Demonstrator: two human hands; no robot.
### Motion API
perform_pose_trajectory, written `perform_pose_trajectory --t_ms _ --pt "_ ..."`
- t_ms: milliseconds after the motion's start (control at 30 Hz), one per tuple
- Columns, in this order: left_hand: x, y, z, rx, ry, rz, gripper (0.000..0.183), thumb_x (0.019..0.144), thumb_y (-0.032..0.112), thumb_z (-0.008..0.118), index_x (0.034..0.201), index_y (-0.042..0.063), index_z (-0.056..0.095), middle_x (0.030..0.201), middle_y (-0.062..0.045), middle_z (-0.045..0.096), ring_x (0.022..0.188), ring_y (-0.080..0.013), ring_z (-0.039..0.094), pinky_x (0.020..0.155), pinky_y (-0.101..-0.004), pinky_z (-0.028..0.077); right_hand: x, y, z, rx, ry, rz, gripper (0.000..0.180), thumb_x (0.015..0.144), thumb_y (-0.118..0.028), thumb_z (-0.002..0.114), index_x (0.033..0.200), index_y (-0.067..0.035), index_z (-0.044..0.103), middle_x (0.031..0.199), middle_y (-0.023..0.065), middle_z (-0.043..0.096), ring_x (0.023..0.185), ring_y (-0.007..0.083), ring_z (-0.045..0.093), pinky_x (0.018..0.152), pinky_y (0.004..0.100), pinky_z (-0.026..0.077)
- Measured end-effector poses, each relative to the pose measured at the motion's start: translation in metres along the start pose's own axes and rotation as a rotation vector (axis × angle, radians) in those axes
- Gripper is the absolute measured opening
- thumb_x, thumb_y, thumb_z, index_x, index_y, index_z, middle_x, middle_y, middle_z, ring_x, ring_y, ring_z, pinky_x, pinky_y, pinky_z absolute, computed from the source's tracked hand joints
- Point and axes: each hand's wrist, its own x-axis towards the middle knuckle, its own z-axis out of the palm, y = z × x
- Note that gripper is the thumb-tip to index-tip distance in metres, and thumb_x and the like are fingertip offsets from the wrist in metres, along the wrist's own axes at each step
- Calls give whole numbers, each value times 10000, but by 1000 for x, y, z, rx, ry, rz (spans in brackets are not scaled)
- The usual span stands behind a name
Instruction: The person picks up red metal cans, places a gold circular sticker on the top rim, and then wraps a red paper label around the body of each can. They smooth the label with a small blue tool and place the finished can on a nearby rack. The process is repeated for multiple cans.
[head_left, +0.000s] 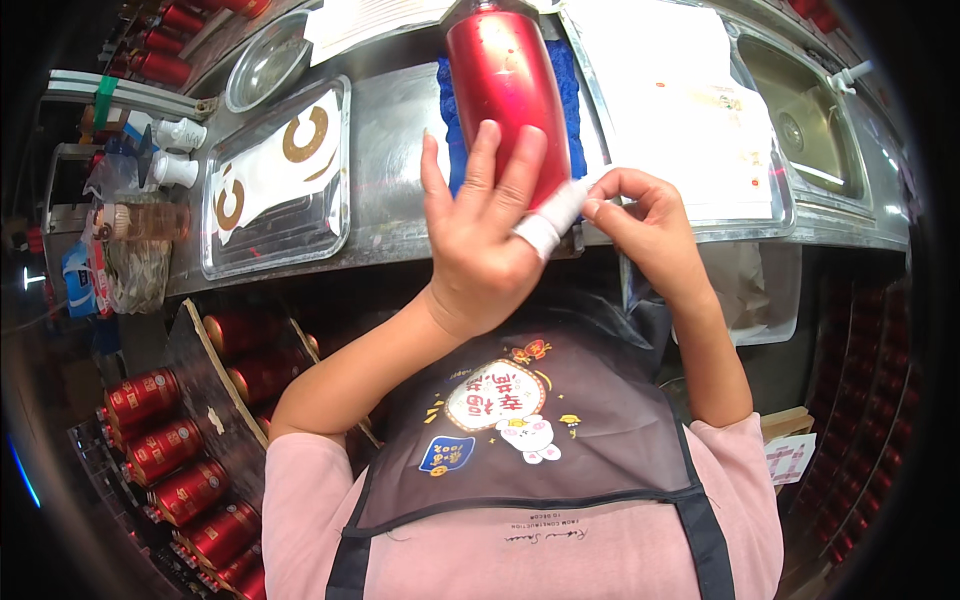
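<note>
A glossy red bottle (506, 82) lies on a blue cloth (566, 90), its narrow neck pointing away from me. My left hand (484, 232) is spread over the bottle's near end, with the fingers apart. White wrapping (551, 221) covers its thumb. At that thumb's tip, my right hand (645, 225) pinches the edge of the wrapping between thumb and forefinger. Left of the bottle, a clear tray (346, 172) holds a white sheet (262, 165) with gold ring-shaped pieces. White sheets with small printed marks (675, 112) lie to the right.
A metal bowl (266, 64) stands at the back left, and a sink (806, 120) is at the right. White spray nozzles or caps (176, 169) and a bottle of pale liquid (142, 221) are at the left edge. Red printed bottles (187, 491) fill racks below the counter.
</note>
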Motion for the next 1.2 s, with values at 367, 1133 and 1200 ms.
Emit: perform_pose_trajectory --t_ms 367,1133,1200 --pt "-47 -24 -9 -309 0 -221 590 726 104 890 1286 55 711 1479 -243 544 1321 -401 577 1138 -622 328 -1 -4 0 90 -23 92 91 909 -63 720 874 2 667 890 -12 629 750 8 546 635 171 430" --pt "-1 -7 -2 -87 -4 -31 456 720 159 839 1173 158 780 1412 -182 621 1322 -386 580 1129 -655 322 3 6 -2 7 -19 73 103 927 -104 701 896 -9 676 861 -36 631 767 7 538 653 170 427" --pt "-6 -13 0 -191 22 -121 593 677 113 886 1253 120 741 1432 -198 601 1357 -363 560 1113 -609 382 4 8 -3 -21 -1 100 95 931 -90 700 896 -5 677 893 -31 633 786 10 549 678 173 450"
